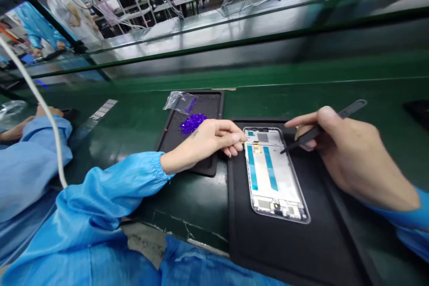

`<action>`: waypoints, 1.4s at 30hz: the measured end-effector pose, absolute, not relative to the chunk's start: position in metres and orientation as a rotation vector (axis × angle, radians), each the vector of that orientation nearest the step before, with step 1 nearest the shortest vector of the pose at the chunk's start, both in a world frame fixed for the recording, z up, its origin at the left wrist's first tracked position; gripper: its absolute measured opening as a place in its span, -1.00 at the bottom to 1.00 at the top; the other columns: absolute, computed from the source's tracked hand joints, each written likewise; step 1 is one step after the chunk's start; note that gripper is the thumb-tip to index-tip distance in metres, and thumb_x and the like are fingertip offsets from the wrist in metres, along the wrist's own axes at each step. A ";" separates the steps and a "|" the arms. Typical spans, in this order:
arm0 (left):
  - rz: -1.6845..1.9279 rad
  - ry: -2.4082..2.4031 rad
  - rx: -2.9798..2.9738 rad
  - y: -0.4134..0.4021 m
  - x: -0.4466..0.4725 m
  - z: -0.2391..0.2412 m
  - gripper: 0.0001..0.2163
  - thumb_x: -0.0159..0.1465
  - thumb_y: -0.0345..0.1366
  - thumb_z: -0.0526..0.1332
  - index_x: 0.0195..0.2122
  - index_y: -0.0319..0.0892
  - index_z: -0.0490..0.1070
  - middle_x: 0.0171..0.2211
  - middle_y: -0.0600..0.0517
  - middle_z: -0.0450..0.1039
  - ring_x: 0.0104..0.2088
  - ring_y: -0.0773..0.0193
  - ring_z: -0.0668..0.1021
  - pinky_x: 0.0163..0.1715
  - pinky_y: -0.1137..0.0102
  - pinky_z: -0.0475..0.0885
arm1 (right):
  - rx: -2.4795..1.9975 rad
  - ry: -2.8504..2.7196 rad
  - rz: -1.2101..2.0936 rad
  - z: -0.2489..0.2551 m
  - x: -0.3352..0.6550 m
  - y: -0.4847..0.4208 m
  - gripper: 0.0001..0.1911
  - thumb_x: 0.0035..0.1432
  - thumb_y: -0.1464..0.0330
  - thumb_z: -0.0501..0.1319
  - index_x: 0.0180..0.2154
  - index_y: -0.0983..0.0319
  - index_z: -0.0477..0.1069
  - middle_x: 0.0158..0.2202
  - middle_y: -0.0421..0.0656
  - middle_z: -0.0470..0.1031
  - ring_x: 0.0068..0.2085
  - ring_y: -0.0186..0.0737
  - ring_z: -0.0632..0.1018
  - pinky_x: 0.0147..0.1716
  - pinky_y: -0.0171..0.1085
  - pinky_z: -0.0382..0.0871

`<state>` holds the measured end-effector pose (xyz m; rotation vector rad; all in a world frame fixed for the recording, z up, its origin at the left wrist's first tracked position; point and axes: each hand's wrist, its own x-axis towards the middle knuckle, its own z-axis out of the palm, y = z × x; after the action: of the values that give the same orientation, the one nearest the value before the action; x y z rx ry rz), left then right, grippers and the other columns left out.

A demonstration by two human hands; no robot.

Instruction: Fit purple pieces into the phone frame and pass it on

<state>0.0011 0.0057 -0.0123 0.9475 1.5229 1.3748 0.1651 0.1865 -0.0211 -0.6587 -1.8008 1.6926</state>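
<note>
Black plastic pry tool (pixel 318 130), pinched in my right hand (pixel 348 156), could gouge the silver phone frame (pixel 273 174); left fingers (pixel 234 139), empty, curl at its corner.

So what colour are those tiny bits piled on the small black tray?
Purple: the tiny bits lie beside the left hand, clearest in the head view.
</note>
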 end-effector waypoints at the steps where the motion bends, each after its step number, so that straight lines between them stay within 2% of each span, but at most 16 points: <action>1: 1.404 1.489 0.888 0.007 0.005 -0.014 -0.91 0.31 -0.37 0.28 -0.29 -0.29 0.52 -0.42 0.00 0.57 -0.46 0.44 0.56 -0.40 0.54 0.46 | -0.652 -1.808 1.682 -0.022 0.167 0.186 -0.49 0.19 -0.07 0.30 -0.36 0.29 0.59 -0.52 -0.15 0.39 -0.48 -0.31 0.32 -0.44 -0.24 0.13; 7: 1.489 1.363 0.580 0.011 0.006 -0.018 -0.91 0.30 -0.38 0.33 -0.22 -0.30 0.58 -0.28 -0.08 0.65 -0.33 0.35 0.66 -0.20 0.49 0.58 | -0.644 -1.842 1.641 -0.024 0.168 0.186 -0.47 0.18 -0.09 0.29 -0.39 0.27 0.58 -0.51 -0.15 0.41 -0.49 -0.30 0.31 -0.44 -0.21 0.14; 18: 1.525 1.345 0.545 0.015 0.002 -0.019 -0.86 0.32 -0.36 0.33 -0.14 -0.32 0.59 -0.18 -0.18 0.65 -0.22 0.24 0.70 -0.07 0.41 0.60 | -0.647 -1.776 1.746 -0.019 0.168 0.187 -0.46 0.15 -0.09 0.34 -0.38 0.30 0.60 -0.55 -0.16 0.38 -0.49 -0.33 0.33 -0.47 -0.28 0.17; 22: 1.547 1.324 0.535 0.015 0.002 -0.019 -0.86 0.34 -0.38 0.31 -0.14 -0.33 0.58 -0.18 -0.18 0.65 -0.22 0.26 0.70 -0.06 0.42 0.59 | -0.650 -1.757 1.794 -0.018 0.168 0.188 -0.45 0.16 -0.10 0.33 -0.35 0.31 0.59 -0.55 -0.16 0.40 -0.50 -0.34 0.37 -0.46 -0.32 0.26; 27: 1.563 1.311 0.544 0.015 0.004 -0.018 -0.84 0.35 -0.36 0.29 -0.12 -0.33 0.58 -0.16 -0.18 0.65 -0.19 0.27 0.69 -0.02 0.42 0.57 | -0.649 -1.714 1.870 -0.016 0.168 0.189 -0.39 0.02 -0.17 0.40 -0.32 0.29 0.58 -0.54 -0.14 0.46 -0.49 -0.33 0.47 -0.43 -0.38 0.41; 31: 1.565 1.288 0.539 0.015 0.012 -0.019 -0.84 0.34 -0.34 0.31 -0.13 -0.32 0.59 -0.16 -0.18 0.65 -0.14 0.22 0.69 0.02 0.38 0.56 | -0.643 -1.714 1.892 -0.014 0.168 0.184 -0.49 -0.09 -0.03 0.53 -0.28 0.24 0.60 -0.43 -0.10 0.56 -0.38 -0.23 0.59 -0.33 -0.34 0.56; 34: 1.568 1.270 0.522 0.015 0.020 -0.018 -0.84 0.33 -0.35 0.31 -0.14 -0.33 0.59 -0.13 -0.19 0.64 -0.11 0.20 0.68 0.03 0.37 0.56 | -0.618 -1.728 1.883 -0.015 0.171 0.177 -0.60 -0.08 0.11 0.56 -0.24 0.18 0.63 -0.40 -0.13 0.59 -0.33 -0.20 0.63 -0.27 -0.31 0.61; 38: 1.604 1.238 0.481 0.015 0.028 -0.017 -0.86 0.33 -0.40 0.30 -0.13 -0.32 0.58 -0.13 -0.18 0.64 -0.13 0.21 0.69 -0.01 0.40 0.58 | -0.582 -1.727 1.848 -0.018 0.174 0.168 -0.65 -0.02 0.10 0.53 -0.24 0.15 0.64 -0.33 -0.16 0.61 -0.31 -0.22 0.64 -0.27 -0.32 0.62; 42: 1.639 1.214 0.461 0.015 0.030 -0.018 -0.88 0.33 -0.43 0.30 -0.14 -0.31 0.59 -0.17 -0.15 0.65 -0.17 0.25 0.70 -0.05 0.44 0.59 | -0.570 -1.724 1.861 -0.022 0.174 0.164 -0.67 0.03 0.11 0.51 -0.23 0.15 0.63 -0.25 -0.16 0.62 -0.26 -0.17 0.66 -0.21 -0.24 0.64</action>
<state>0.0304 0.0150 -0.0185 0.4611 1.2137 1.6394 0.1735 0.1641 -0.0223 -0.5704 -1.7238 1.8609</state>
